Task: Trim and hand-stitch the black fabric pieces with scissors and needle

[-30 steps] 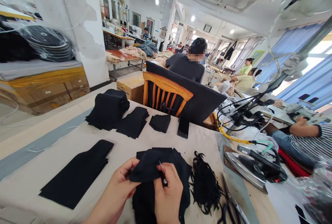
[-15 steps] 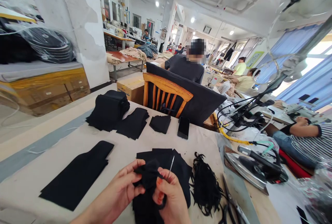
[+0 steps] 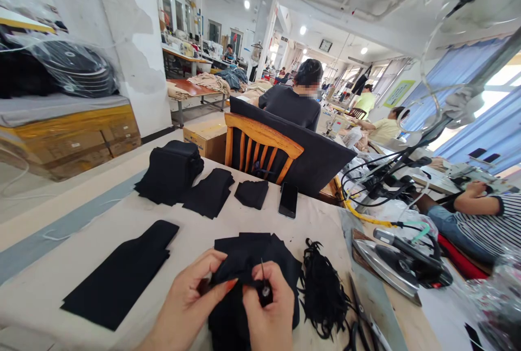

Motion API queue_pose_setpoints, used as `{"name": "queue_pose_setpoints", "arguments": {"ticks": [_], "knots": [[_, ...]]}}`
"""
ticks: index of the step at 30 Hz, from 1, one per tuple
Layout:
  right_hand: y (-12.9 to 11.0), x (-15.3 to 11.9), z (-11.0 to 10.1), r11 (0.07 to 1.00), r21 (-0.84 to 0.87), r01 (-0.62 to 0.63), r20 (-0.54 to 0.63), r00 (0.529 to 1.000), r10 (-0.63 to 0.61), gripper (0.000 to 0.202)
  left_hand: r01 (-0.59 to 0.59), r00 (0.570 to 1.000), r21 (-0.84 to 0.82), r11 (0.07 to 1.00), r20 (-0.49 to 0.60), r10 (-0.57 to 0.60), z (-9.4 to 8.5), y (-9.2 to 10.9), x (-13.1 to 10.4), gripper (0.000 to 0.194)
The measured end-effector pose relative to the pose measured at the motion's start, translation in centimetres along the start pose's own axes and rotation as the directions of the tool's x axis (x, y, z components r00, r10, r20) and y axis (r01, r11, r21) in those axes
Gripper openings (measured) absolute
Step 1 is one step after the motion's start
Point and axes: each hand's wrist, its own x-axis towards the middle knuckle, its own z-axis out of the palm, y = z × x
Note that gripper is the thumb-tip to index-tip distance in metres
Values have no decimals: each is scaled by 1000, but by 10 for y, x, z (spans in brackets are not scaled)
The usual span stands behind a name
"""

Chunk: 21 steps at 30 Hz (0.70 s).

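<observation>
My left hand (image 3: 195, 299) is closed on the edge of a black fabric piece (image 3: 232, 265), thumb and fingers pinching it. In my right hand (image 3: 272, 305) is a pair of small scissors (image 3: 266, 292) with a dark handle; a thin blade points up past the fingers, which also press against the cloth. The held fabric is bunched between both hands, above a fanned pile of black fabric pieces (image 3: 280, 256). To the right of that pile lies a tangled heap of black fabric strips (image 3: 323, 291).
Black cut pieces (image 3: 120, 275) lie at left, with a thick stack (image 3: 169, 172) behind. A phone (image 3: 288, 200) rests near the far edge. At right are large scissors (image 3: 362, 313) and an iron (image 3: 401, 264). Beyond a wooden chair (image 3: 264, 139) sits a person (image 3: 291, 104).
My right hand has turned, so the blade now points upright and the scissors' pivot shows. My left hand has shifted slightly right, with the fabric drawn out between both hands.
</observation>
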Motion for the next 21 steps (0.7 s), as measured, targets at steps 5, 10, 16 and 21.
{"name": "queue_pose_setpoints", "arguments": {"ticks": [5, 10, 16, 21], "knots": [[5, 0, -3, 886, -334, 321, -51, 933, -357, 23, 21, 999, 4, 1000, 36, -21, 6, -4, -9, 6], [-6, -2, 2, 849, -318, 422, -5, 895, -447, 23, -16, 988, 97, 995, -154, 31, 7, -19, -8, 28], [-11, -15, 16, 840, -229, 491, -73, 852, -518, 16, -120, 972, 91, 989, -194, 136, 6, -10, 1, 13], [-12, -16, 21, 840, -289, 459, -118, 853, -508, 11, -80, 972, -72, 994, -228, 61, 9, 3, -1, 14]]}}
